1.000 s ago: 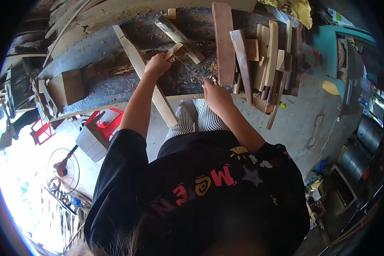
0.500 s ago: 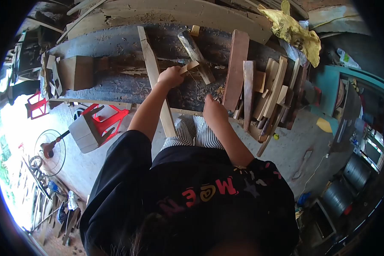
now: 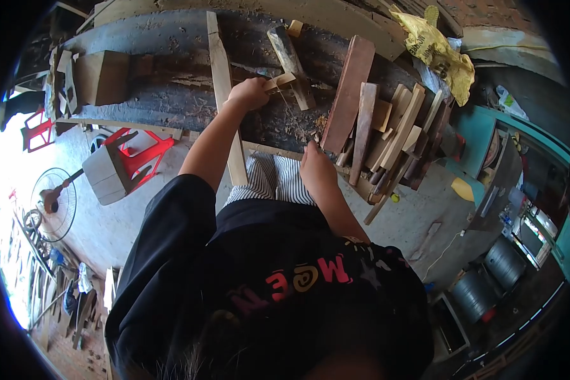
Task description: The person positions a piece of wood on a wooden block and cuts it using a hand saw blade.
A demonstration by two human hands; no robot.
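My left hand point(image 3: 248, 94) is closed around a small pale wooden piece point(image 3: 281, 82), whose free end sticks out to the right above the dark log-like bench point(image 3: 164, 104). Under that wrist runs a long pale wooden strip point(image 3: 220, 63), lying across the bench toward my lap. Just beyond the small piece lies a short rough-sided stick of wood point(image 3: 291, 66). At the bench's front edge, my right hand point(image 3: 318, 168) has its fingers curled together; whatever is inside them is hidden. A reddish-brown board point(image 3: 349, 92) lies to the right of this hand.
Several wooden pieces point(image 3: 396, 126) are piled at the bench's right end. A wooden block point(image 3: 103, 78) stands on the left, and a yellow sack point(image 3: 434, 50) hangs at the back right. Below are a red stool point(image 3: 133, 155) and a fan point(image 3: 54, 199).
The whole view has shifted, so the bench appears higher and slightly left. My left hand keeps the small wooden piece. My right hand sits slightly nearer my body relative to the bench.
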